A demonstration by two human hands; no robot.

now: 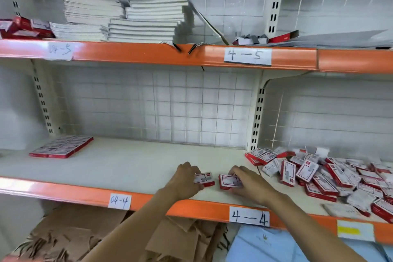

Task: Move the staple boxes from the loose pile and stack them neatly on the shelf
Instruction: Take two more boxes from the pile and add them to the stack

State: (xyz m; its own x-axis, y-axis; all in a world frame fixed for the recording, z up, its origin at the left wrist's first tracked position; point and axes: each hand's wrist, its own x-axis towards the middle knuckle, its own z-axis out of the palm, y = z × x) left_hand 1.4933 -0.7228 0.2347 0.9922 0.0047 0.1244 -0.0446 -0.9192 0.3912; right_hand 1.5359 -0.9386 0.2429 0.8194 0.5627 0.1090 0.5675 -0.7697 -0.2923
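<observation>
Shelf (127, 168), front edge: left hand (186, 178) pinches one staple box (205, 178); right hand (247, 183) grips a second box (228, 181) just beside it. Loose pile (331, 176) lies right of both; flat set (61, 146) far left.

Single view, head-worn, wide-angle. Faces forward and slightly down at close range into a shelf (127, 164) edged in orange, label "4-4" (249, 216) at lower centre. Takes in the upper shelf (148, 54) above, forearms entering from the bottom edge. Straight lines bowed toward the frame borders.
</observation>
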